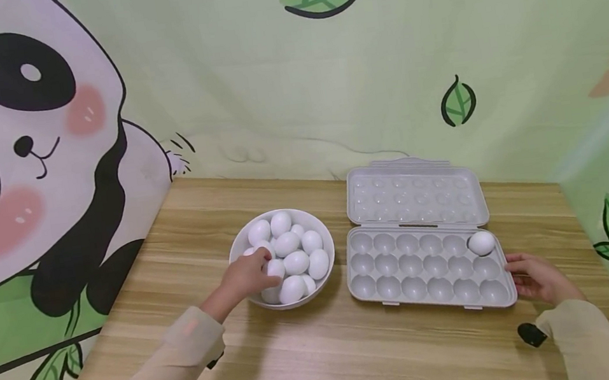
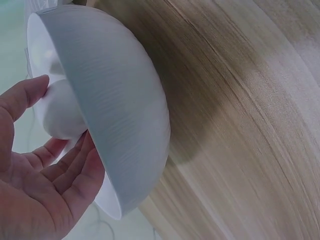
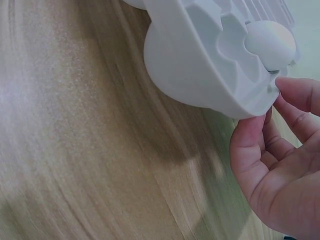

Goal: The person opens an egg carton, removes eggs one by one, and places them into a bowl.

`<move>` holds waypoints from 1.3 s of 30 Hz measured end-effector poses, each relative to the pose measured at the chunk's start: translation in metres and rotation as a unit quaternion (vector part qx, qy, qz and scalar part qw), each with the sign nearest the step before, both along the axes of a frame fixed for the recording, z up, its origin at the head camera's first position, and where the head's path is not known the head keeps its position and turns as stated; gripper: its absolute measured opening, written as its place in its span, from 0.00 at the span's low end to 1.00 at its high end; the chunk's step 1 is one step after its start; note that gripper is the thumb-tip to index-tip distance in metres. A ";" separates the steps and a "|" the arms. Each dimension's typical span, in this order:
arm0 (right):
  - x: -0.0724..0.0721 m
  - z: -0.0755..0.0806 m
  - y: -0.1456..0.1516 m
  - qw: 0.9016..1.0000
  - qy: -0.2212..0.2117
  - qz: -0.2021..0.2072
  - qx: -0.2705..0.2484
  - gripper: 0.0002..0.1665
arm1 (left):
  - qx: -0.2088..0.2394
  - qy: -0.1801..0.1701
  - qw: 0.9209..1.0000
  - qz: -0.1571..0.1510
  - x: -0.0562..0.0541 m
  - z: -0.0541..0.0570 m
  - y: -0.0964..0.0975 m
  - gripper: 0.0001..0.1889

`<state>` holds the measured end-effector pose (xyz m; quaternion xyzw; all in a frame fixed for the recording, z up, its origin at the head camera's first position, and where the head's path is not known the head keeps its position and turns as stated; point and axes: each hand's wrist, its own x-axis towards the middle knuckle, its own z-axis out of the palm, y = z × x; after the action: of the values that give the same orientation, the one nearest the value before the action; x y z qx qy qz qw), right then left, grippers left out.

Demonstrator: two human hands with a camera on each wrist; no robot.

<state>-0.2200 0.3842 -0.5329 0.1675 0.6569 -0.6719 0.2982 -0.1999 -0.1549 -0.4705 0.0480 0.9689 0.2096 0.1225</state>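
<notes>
A white bowl (image 1: 326, 264) heaped with white eggs (image 1: 286, 243) stands on the table, left of the middle. My left hand (image 1: 247, 273) reaches over its near left rim, thumb and fingers around one egg (image 2: 62, 111) at the edge of the heap. To the right lies an egg carton (image 1: 373, 299) of pale grey plastic, its lid (image 1: 414, 191) folded back. A single egg (image 1: 481, 243) sits in the carton's far right cup. My right hand (image 1: 544, 277) pinches the carton's right end, thumb at the rim and fingers against its outer side.
The wood-grain table (image 1: 327, 360) extends in front of the bowl and carton. Behind it hangs a printed cloth (image 1: 241, 63) with a panda and leaves, which also covers both sides. The bowl and carton stand a small gap apart.
</notes>
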 end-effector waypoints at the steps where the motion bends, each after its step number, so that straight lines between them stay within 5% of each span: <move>1: 0.000 0.000 0.001 1.000 -0.001 -0.002 -0.004 0.15 | -0.001 -0.001 1.000 -0.002 0.000 0.000 0.000 0.22; 8: 0.001 0.000 0.005 1.000 -0.001 -0.006 -0.006 0.14 | -0.019 -0.006 1.000 0.000 -0.002 0.006 0.003 0.24; 14: 0.000 -0.001 0.006 1.000 -0.006 -0.010 0.011 0.10 | -0.033 0.027 0.999 -0.004 -0.013 0.027 0.010 0.23; 20: -0.002 -0.002 0.005 0.999 -0.007 -0.011 0.041 0.13 | 0.029 0.031 0.999 -0.021 -0.034 0.056 0.037 0.23; 24: -0.003 -0.002 0.003 0.999 -0.004 -0.008 0.047 0.19 | 0.085 0.023 0.995 -0.054 -0.049 0.064 0.071 0.21; 32: -0.003 -0.003 0.003 0.999 0.005 -0.002 0.045 0.28 | 0.140 0.008 0.984 -0.110 -0.068 0.050 0.159 0.21; 39: -0.004 -0.002 0.004 0.999 0.014 -0.005 0.037 0.19 | 0.160 -0.018 0.980 -0.114 -0.075 0.027 0.228 0.24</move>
<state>-0.2235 0.3877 -0.5353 0.1718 0.6850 -0.6506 0.2792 -0.2751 0.0730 -0.4439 0.1736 0.9087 0.3470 0.1542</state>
